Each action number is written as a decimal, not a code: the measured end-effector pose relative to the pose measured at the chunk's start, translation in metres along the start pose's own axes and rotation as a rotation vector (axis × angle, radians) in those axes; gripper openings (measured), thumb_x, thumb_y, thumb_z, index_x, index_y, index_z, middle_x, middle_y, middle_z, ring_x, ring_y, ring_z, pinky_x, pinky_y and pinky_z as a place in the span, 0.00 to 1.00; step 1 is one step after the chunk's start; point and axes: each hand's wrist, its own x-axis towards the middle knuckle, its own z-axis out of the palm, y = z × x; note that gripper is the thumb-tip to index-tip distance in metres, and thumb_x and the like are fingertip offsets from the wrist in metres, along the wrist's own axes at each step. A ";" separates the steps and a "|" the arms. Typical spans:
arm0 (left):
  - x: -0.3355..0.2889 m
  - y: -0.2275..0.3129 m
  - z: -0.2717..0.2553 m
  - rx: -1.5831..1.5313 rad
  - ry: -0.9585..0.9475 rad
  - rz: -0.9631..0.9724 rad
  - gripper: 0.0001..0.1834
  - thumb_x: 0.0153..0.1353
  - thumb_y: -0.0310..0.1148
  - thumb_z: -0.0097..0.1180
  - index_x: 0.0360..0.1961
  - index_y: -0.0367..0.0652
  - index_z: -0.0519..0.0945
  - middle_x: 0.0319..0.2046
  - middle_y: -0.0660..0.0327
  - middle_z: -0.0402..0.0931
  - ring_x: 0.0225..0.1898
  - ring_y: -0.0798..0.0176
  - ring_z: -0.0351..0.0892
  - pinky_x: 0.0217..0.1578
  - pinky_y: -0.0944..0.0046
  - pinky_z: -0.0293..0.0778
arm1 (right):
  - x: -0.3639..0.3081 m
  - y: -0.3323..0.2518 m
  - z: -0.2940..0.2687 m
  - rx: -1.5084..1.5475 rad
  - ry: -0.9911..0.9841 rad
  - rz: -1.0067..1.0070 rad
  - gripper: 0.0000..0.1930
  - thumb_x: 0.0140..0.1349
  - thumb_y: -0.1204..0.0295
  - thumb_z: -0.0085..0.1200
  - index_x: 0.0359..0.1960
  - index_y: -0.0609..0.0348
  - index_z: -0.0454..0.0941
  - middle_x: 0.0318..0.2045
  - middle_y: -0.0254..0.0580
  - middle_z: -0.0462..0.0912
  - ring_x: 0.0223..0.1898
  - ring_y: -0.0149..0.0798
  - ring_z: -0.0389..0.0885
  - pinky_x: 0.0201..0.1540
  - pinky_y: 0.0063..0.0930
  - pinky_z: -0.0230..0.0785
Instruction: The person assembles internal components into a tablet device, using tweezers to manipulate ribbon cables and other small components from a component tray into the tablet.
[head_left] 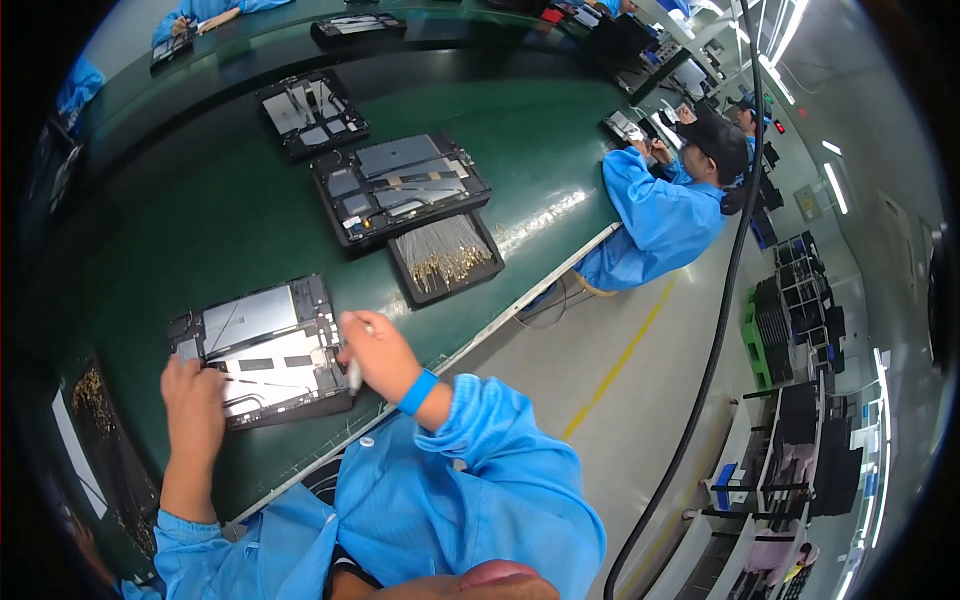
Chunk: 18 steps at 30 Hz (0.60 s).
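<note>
An opened tablet [262, 310] lies in front of me, its grey battery plate, bright metal plate and dark frame exposed. My left hand [195, 400] is at its left end, with bent fingers closed on the edge; the fingertips partly cover the parts there. A thin dark strand crosses the battery plate near those fingers. Against the tablet's right end, my right hand [380, 352] is closed around a slim, pale, pen-like tool [354, 378]. The tool's lower part shows below the fist; its other end is hidden. A blue band circles my right wrist.
Beyond stand stacked opened tablets [400, 185] and a black tray [455, 285] of thin cables with gold ends. Another opened tablet [312, 112] lies farther off. A dark tray of gold-ended parts [95, 400] is at left. A co-worker in blue [660, 205] sits along the green bench [540, 130].
</note>
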 end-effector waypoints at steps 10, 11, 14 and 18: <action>-0.046 -0.038 0.006 -0.483 0.016 -0.792 0.18 0.59 0.38 0.40 0.43 0.33 0.69 0.40 0.48 0.69 0.43 0.56 0.68 0.45 0.65 0.61 | -0.014 0.004 -0.031 -0.387 -0.170 0.350 0.27 0.54 0.53 0.41 0.51 0.59 0.62 0.22 0.37 0.70 0.18 0.28 0.67 0.19 0.21 0.63; -0.049 -0.036 0.006 -0.439 0.032 -0.767 0.19 0.59 0.38 0.40 0.42 0.32 0.69 0.39 0.49 0.70 0.42 0.56 0.68 0.45 0.64 0.62 | -0.013 0.002 -0.025 -0.396 -0.188 0.356 0.27 0.54 0.53 0.41 0.51 0.59 0.62 0.22 0.37 0.70 0.18 0.28 0.67 0.19 0.21 0.63; -0.053 -0.041 0.014 -0.364 0.126 -0.759 0.18 0.58 0.37 0.40 0.40 0.32 0.71 0.37 0.48 0.71 0.40 0.54 0.70 0.43 0.63 0.63 | -0.003 0.000 -0.012 -0.382 -0.347 0.396 0.29 0.55 0.51 0.39 0.50 0.61 0.62 0.25 0.36 0.71 0.18 0.26 0.67 0.17 0.20 0.61; -0.048 -0.049 0.026 -0.321 0.190 -0.758 0.14 0.56 0.34 0.42 0.36 0.33 0.73 0.33 0.47 0.72 0.37 0.49 0.70 0.39 0.59 0.65 | 0.005 0.001 -0.008 -0.277 -0.383 0.515 0.26 0.56 0.52 0.39 0.48 0.61 0.63 0.21 0.34 0.69 0.16 0.24 0.65 0.14 0.16 0.58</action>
